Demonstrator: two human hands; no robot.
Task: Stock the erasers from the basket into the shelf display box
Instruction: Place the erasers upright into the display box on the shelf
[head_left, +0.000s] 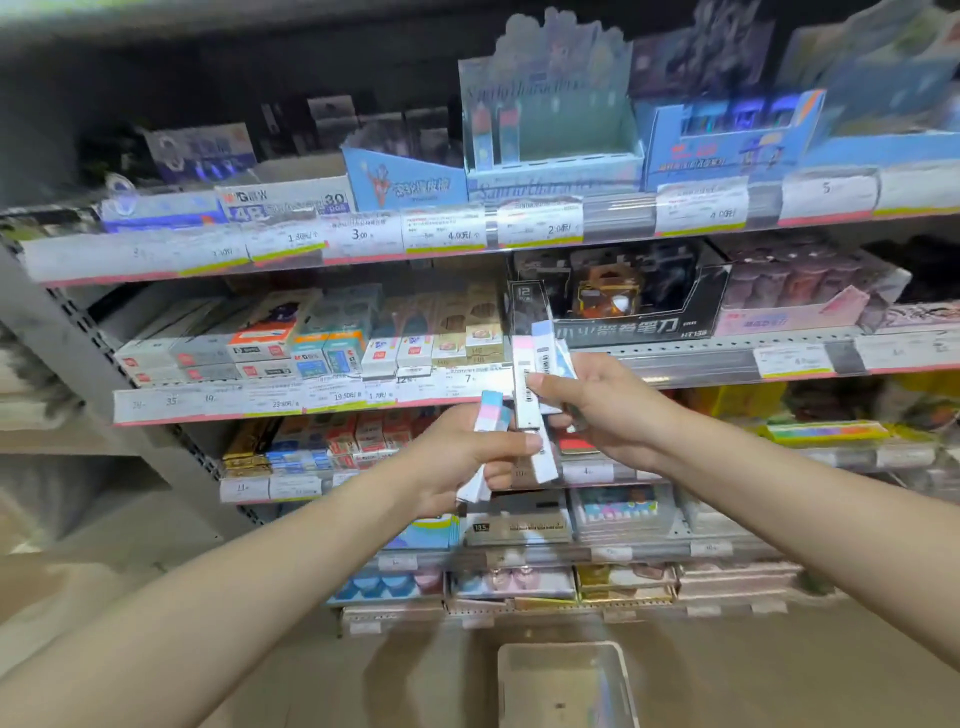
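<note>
Both my hands are raised in front of the middle shelves, each gripping long pastel stick erasers. My left hand holds a small bunch of them, with pink, blue and white ends showing above and below the fist. My right hand holds several more erasers upright, fanned out above the fingers. The light blue shelf display box stands on the top shelf, with two stick erasers at its left side. On the floor below lies the white basket; no erasers show inside it.
Shelves packed with boxed erasers, sharpeners and other stationery run across the view, with price-tag rails along each edge. A blue cardboard box stands right of the display box, another to its left. The floor is tan.
</note>
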